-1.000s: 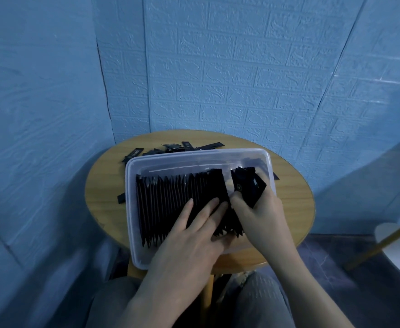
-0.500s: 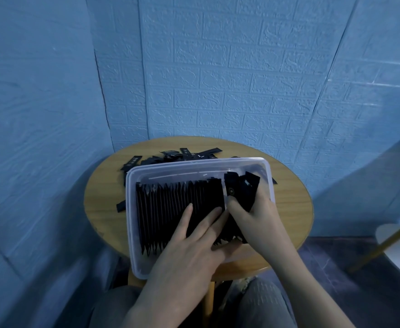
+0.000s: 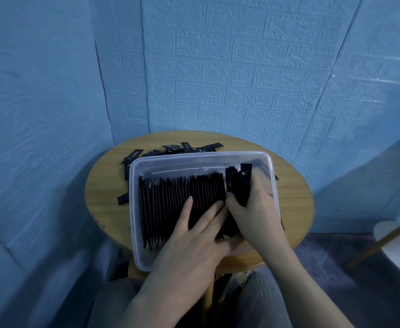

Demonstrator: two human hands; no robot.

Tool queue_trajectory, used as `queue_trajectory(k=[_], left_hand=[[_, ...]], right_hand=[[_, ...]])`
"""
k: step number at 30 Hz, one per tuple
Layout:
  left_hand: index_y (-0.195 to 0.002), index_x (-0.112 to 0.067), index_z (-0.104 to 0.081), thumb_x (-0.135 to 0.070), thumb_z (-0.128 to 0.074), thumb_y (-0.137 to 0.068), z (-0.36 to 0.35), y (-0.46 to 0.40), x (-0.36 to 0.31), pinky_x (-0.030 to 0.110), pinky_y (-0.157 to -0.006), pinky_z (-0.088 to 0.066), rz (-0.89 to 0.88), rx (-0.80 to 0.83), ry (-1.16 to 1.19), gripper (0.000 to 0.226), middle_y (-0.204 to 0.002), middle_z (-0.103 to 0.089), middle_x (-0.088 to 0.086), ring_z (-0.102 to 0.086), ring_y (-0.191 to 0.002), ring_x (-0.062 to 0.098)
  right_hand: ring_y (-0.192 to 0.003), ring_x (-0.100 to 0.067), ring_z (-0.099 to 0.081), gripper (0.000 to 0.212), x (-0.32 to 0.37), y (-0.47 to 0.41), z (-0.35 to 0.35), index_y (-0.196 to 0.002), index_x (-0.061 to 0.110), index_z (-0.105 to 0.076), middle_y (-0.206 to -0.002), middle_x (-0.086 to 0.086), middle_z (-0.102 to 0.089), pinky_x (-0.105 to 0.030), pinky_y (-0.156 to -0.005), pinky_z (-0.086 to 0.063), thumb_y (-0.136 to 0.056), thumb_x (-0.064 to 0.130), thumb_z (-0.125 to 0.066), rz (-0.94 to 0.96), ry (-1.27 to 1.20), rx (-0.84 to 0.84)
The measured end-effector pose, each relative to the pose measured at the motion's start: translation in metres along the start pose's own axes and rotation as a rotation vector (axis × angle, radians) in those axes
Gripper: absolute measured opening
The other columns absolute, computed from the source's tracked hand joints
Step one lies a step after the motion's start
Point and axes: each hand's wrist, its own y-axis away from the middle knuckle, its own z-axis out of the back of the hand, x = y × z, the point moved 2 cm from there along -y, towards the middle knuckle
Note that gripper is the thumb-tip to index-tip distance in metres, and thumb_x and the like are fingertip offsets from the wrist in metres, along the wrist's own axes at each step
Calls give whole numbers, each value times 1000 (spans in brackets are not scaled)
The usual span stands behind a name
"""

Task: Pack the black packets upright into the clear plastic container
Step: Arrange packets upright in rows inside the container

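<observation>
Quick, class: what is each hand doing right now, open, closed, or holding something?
Left hand: open, straight fingers pressing on the upright row of black packets.
Right hand: closed, gripping a bunch of black packets in the clear plastic container.

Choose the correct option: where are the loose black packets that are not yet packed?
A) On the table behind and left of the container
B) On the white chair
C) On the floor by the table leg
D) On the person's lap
A: the loose packets lie on the round wooden table, past the far and left walls of the clear plastic container.
</observation>
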Motion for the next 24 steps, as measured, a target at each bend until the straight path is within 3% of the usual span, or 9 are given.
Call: queue_trajectory(k=[2, 4, 6, 9, 11, 13, 15, 19, 24], left_hand=[[-118, -40, -67, -22, -35, -71, -2, 2, 1, 63, -107, -33, -76, 12, -67, 60, -138, -57, 12, -44, -137, 25], [-114, -41, -69, -21, -33, -70, 0, 2, 2, 64, -102, -40, -39, 30, -91, 60, -133, -61, 13, -50, -133, 25], [-113, -39, -70, -21, -51, -66, 2, 0, -1, 65, -97, -43, -38, 82, -53, 54, -133, -61, 13, -52, -131, 26], [-120, -38, -64, -22, -68, -57, -1, 0, 1, 67, -98, -40, -69, 69, -50, 65, -138, -57, 14, -49, -133, 28], [-123, -38, -57, -24, -61, -60, -3, 2, 1, 68, -100, -38, -74, 55, -49, 64, -140, -55, 15, -48, -134, 28], [-123, -37, -54, -24, -42, -69, -6, 2, 1, 67, -104, -36, -63, 26, -26, 57, -140, -55, 15, -48, -134, 28], [-121, -38, -58, -23, -31, -71, -7, 2, 1, 64, -103, -30, -53, 14, -10, 59, -140, -55, 16, -48, -134, 29], [-118, -38, -66, -21, -27, -70, -8, 3, 1, 65, -103, -30, -56, -5, -57, 64, -140, -54, 16, -47, -135, 29], [-121, -38, -64, -21, -26, -73, -7, 5, -1, 61, -102, -22, -55, -22, -56, 64, -145, -49, 16, -41, -139, 29]], right_hand=[[-75, -17, -56, 19, 1, 3, 0, -105, 24, -43, -87, -2, -63, -31, -59, -41, -92, 28, -56, 16, 93, -12], [-78, -17, -54, 24, 2, 7, 2, -109, 23, -42, -91, -1, -61, -30, -59, -38, -91, 32, -56, 11, 139, 14], [-79, -17, -56, 25, 1, 10, 5, -112, 21, -42, -91, 1, -60, -32, -61, -43, -92, 31, -54, -17, 139, 69], [-73, -16, -55, 14, -3, 12, 6, -104, 17, -41, -82, -1, -57, -35, -61, -46, -94, 22, -50, -25, 121, 92], [-70, -19, -54, 11, -4, 12, 5, -102, 16, -40, -79, -1, -54, -37, -60, -42, -95, 18, -48, -10, 124, 62], [-70, -20, -51, 10, -4, 12, 3, -102, 17, -39, -78, 1, -52, -37, -58, -39, -96, 16, -47, 10, 128, 24], [-74, -17, -50, 12, -5, 12, 2, -106, 17, -42, -84, 1, -52, -33, -59, -37, -96, 17, -49, 29, 130, 5], [-78, -3, -46, 25, -7, 13, 1, -120, 20, -47, -102, 2, -54, -16, -63, -40, -96, 22, -51, 57, 120, 17], [-78, -2, -46, 21, -9, 17, 0, -117, 18, -50, -97, 4, -49, -17, -63, -39, -96, 20, -49, 58, 114, -5]])
